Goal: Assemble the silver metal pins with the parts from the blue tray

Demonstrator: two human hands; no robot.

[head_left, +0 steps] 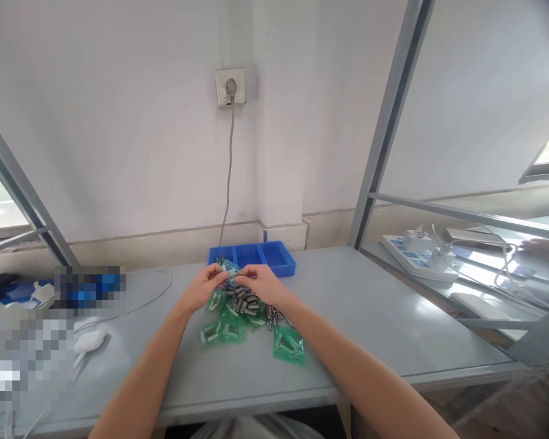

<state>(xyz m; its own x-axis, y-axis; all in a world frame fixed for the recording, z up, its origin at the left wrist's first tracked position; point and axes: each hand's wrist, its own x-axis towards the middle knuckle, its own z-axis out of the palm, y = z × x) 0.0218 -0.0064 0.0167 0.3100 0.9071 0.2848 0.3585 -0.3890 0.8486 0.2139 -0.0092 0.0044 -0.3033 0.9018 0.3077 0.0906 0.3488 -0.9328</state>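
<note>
My left hand (204, 288) and my right hand (264, 284) meet above a pile, fingers closed in a pinch. Between them they grip a small green plastic bag (231, 274), partly covered by the fingers. Beneath lies a heap of short, dark metal cylinders (242, 300), mixed with more green see-through bags. A flat green bag (223, 331) with metal pieces inside rests at the front left of the heap. Another filled green bag (289, 346) is at the front right, below my right forearm. Just behind the hands stands a blue divided tray (277, 258), its left part partly hidden.
The grey table (370, 317) has metal frame posts (388, 122) at the sides. A cable (230, 164) hangs from a wall socket. To the left lie a white charger (90, 342) and cords. On the right surface are a power strip (418, 259) and another person's hand (546, 251).
</note>
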